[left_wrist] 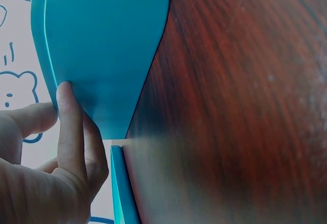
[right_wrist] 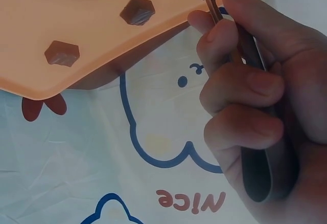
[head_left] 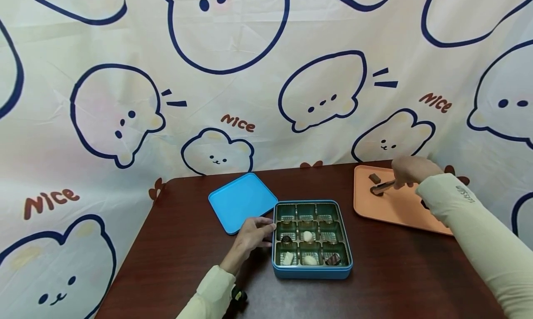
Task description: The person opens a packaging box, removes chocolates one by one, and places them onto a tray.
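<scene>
In the head view my left hand (head_left: 253, 233) rests its fingertips on the left side of a blue tin box (head_left: 309, 272). The left wrist view shows those fingers, nearly straight, against the tin's wall (left_wrist: 107, 45) and rim. Pale and dark chocolates, one white piece (head_left: 307, 236) among them, lie in the middle and front compartments; the back row holds none. My right hand (head_left: 412, 171) grips metal tongs (right_wrist: 258, 170) over an orange tray (head_left: 399, 212). Their tips are right at a dark chocolate (head_left: 376, 192). Another brown chocolate (head_left: 374, 178) lies just behind it.
A blue lid (head_left: 243, 201) lies flat behind my left hand, its corner close to the tin. Beyond the dark wooden table (head_left: 179, 245) hangs a printed cloth (head_left: 266, 96). In the right wrist view, chocolates (right_wrist: 62, 53) lie near the tray's edge.
</scene>
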Action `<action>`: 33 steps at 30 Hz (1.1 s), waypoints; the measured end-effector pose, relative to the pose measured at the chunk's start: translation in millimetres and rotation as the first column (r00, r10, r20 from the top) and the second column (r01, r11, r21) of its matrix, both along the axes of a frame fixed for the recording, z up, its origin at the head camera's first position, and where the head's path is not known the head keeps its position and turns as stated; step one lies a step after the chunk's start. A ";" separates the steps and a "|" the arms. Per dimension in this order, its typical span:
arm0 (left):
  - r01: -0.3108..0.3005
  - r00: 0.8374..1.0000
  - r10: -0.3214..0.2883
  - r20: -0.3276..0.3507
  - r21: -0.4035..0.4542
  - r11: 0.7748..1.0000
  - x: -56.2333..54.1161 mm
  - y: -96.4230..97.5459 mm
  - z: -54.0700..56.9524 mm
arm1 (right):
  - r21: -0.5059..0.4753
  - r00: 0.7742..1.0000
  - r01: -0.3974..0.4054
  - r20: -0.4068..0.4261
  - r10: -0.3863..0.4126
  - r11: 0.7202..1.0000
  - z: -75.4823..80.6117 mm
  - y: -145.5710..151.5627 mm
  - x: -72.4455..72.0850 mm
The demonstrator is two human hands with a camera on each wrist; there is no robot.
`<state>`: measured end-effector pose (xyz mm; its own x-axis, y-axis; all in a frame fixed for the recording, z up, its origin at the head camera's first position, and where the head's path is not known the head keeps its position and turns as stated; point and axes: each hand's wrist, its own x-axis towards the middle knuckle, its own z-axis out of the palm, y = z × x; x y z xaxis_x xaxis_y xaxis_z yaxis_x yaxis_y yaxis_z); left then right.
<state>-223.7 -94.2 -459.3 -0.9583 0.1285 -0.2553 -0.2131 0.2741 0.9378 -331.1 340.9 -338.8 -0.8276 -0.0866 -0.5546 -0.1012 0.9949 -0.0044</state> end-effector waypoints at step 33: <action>-0.013 1.000 0.013 -0.007 0.003 1.000 1.9 1.5 1.9 | -0.038 0.862 -0.411 -0.342 0.375 0.911 57.4 -108.0 54.8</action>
